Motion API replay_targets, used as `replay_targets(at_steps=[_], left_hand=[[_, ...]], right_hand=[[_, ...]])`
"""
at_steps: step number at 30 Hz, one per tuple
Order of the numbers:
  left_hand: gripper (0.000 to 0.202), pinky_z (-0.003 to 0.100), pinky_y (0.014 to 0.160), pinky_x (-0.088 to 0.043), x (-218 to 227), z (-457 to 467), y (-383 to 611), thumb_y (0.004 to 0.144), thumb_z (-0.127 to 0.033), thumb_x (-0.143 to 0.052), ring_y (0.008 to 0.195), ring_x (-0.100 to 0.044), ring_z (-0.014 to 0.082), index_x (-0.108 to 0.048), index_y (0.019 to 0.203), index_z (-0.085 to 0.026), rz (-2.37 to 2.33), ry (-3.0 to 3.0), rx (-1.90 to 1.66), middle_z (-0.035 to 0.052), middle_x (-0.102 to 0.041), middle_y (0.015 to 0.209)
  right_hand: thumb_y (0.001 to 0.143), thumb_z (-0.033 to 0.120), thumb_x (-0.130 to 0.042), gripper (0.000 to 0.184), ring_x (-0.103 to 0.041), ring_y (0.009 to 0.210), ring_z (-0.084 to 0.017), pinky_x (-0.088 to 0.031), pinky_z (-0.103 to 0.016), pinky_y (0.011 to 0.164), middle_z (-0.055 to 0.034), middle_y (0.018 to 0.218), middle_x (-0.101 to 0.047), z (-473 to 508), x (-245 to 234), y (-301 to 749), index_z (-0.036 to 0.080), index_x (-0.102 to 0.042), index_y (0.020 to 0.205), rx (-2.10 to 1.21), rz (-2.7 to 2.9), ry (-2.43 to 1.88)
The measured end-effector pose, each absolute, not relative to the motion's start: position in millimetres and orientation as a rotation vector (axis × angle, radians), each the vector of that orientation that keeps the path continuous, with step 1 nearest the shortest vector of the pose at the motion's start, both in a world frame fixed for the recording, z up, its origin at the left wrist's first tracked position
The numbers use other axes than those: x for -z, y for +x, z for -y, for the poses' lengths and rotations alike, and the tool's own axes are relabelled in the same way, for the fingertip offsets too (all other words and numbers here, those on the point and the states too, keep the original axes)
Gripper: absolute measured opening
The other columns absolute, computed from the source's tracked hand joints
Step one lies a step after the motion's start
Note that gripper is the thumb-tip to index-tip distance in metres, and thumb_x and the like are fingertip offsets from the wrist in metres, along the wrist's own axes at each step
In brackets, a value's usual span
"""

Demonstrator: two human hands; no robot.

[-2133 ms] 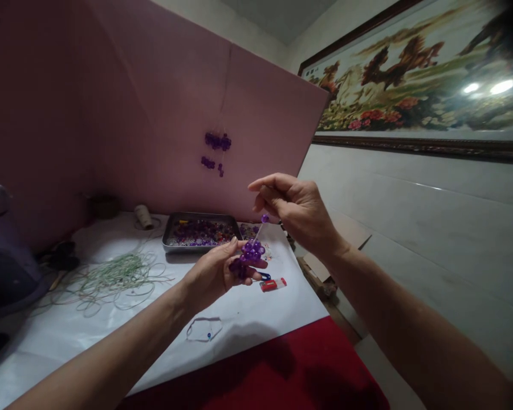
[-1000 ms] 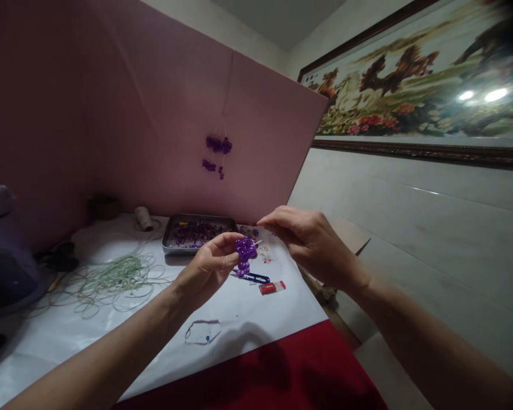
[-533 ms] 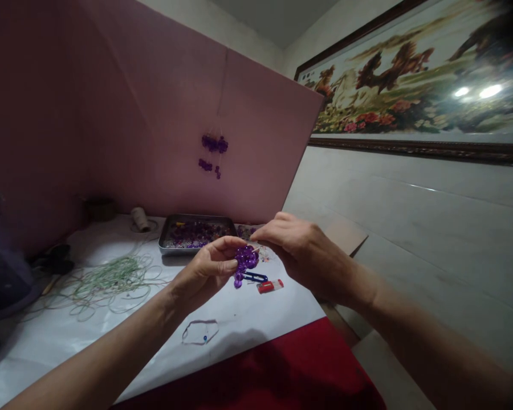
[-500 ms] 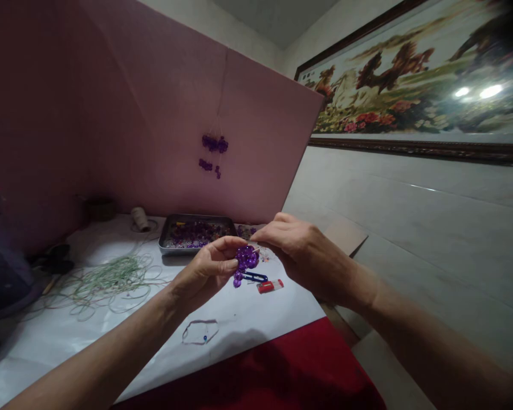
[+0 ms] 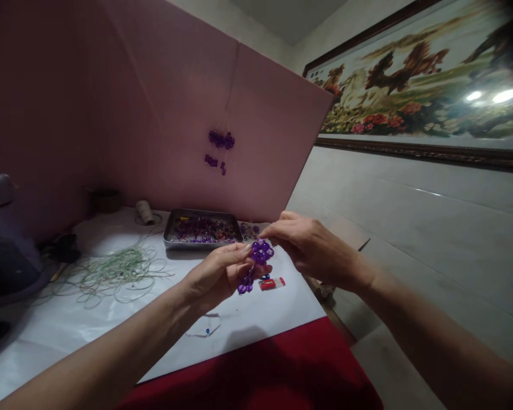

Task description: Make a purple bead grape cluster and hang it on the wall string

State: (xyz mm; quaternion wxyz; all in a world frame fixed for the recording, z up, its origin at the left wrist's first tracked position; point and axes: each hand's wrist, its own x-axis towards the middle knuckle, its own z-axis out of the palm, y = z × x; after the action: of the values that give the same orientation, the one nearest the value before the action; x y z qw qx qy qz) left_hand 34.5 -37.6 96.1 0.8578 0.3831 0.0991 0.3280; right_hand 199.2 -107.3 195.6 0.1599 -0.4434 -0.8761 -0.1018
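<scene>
Surrounding the purple beadwork (image 5: 262,251): bead tray (image 5: 188,246); tangled green cord (image 5: 123,266); red object (image 5: 270,284)

Beadwork (image 5: 261,252): glossy, see-through purple beads, joined in a rounded cluster.
Lower beads (image 5: 245,285): hang beneath the cluster.
Pose: cluster uppermost.
Place: in your left grip (image 5: 217,270), above the tabletop (image 5: 288,313), just beside your right grip (image 5: 312,246).

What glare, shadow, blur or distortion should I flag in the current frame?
Head view: two glaring reflections on the framed horse picture; head view: soft shadows across white table covering and red cloth, left side dim; head view: right forearm soft-edged and stretched toward the corner, while the purple bead cluster in the left hand looks fairly clear.
</scene>
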Motion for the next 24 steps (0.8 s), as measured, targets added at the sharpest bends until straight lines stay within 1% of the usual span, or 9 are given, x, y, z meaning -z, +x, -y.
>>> replay_targets(at_steps=[3, 5, 9, 12, 14, 16, 19, 21, 24], left_hand=[[0.012, 0.028, 0.079, -0.056, -100, 42, 33, 0.082, -0.018, -0.070, 0.075, -0.071, 0.0180, -0.070, 0.088, -0.009, -0.243, 0.731, -0.684, 0.0074, -0.069, 0.081], [0.012, 0.028, 0.079, -0.056, -103, 45, 32, 0.084, -0.017, -0.067, 0.076, -0.071, 0.0178, -0.070, 0.092, -0.009, -0.269, 0.706, -0.695, 0.0083, -0.070, 0.083], [0.013, 0.026, 0.078, -0.055, -109, 50, 30, 0.089, -0.015, -0.060, 0.077, -0.071, 0.0163, -0.069, 0.096, -0.008, -0.306, 0.724, -0.726, 0.0097, -0.071, 0.089], [0.014, 0.028, 0.080, -0.054, -112, 53, 29, 0.091, -0.011, -0.055, 0.080, -0.071, 0.0174, -0.068, 0.091, -0.006, -0.289, 0.764, -0.730, 0.0111, -0.071, 0.087], [0.017, 0.028, 0.081, -0.053, -114, 55, 28, 0.091, -0.008, -0.051, 0.079, -0.070, 0.0173, -0.067, 0.086, -0.005, -0.281, 0.776, -0.741, 0.0131, -0.072, 0.083], [0.021, 0.026, 0.081, -0.052, -116, 57, 28, 0.091, -0.005, -0.048, 0.077, -0.070, 0.0163, -0.068, 0.083, -0.005, -0.282, 0.770, -0.756, 0.0149, -0.073, 0.081], [0.022, 0.022, 0.078, -0.052, -118, 58, 26, 0.088, -0.001, -0.048, 0.077, -0.071, 0.0158, -0.069, 0.085, -0.003, -0.261, 0.761, -0.763, 0.0171, -0.074, 0.084], [0.023, 0.023, 0.080, -0.052, -118, 58, 26, 0.085, 0.002, -0.048, 0.079, -0.072, 0.0166, -0.070, 0.085, -0.003, -0.246, 0.750, -0.762, 0.0177, -0.075, 0.087], [0.025, 0.028, 0.085, -0.052, -119, 59, 26, 0.084, 0.003, -0.047, 0.083, -0.072, 0.0190, -0.071, 0.085, -0.003, -0.265, 0.728, -0.767, 0.0181, -0.075, 0.088]], right_hand=[[0.089, 0.006, -0.047, 0.023, -0.057, 0.079, -0.019, -0.046, -0.031, 0.070, -0.0086, 0.085, -0.070, 105, -194, 203, 0.014, -0.067, 0.098, 0.226, 2.466, -1.239], [0.092, 0.010, -0.046, 0.022, -0.058, 0.078, -0.019, -0.047, -0.031, 0.070, -0.0093, 0.085, -0.070, 104, -192, 205, 0.012, -0.066, 0.100, 0.203, 2.448, -1.212], [0.093, 0.014, -0.046, 0.023, -0.060, 0.080, -0.019, -0.048, -0.033, 0.073, -0.0099, 0.089, -0.069, 100, -186, 208, 0.012, -0.065, 0.107, 0.158, 2.424, -1.206], [0.094, 0.019, -0.047, 0.023, -0.061, 0.078, -0.017, -0.049, -0.033, 0.074, -0.0090, 0.091, -0.069, 97, -179, 211, 0.014, -0.065, 0.108, 0.059, 2.335, -1.224], [0.095, 0.023, -0.047, 0.023, -0.062, 0.076, -0.016, -0.049, -0.031, 0.073, -0.0077, 0.091, -0.069, 94, -173, 214, 0.015, -0.065, 0.108, -0.061, 2.247, -1.235], [0.095, 0.027, -0.047, 0.024, -0.063, 0.078, -0.016, -0.050, -0.030, 0.072, -0.0067, 0.090, -0.069, 91, -168, 218, 0.016, -0.065, 0.108, -0.205, 2.158, -1.239], [0.096, 0.030, -0.048, 0.024, -0.063, 0.081, -0.016, -0.050, -0.029, 0.073, -0.0056, 0.090, -0.069, 86, -160, 223, 0.017, -0.064, 0.108, -0.373, 2.052, -1.211], [0.095, 0.031, -0.049, 0.024, -0.062, 0.082, -0.016, -0.050, -0.030, 0.075, -0.0052, 0.091, -0.068, 84, -156, 225, 0.018, -0.064, 0.107, -0.439, 2.005, -1.195], [0.093, 0.032, -0.053, 0.021, -0.062, 0.084, -0.016, -0.049, -0.031, 0.079, -0.0045, 0.093, -0.068, 81, -153, 228, 0.019, -0.065, 0.104, -0.495, 1.951, -1.188]])
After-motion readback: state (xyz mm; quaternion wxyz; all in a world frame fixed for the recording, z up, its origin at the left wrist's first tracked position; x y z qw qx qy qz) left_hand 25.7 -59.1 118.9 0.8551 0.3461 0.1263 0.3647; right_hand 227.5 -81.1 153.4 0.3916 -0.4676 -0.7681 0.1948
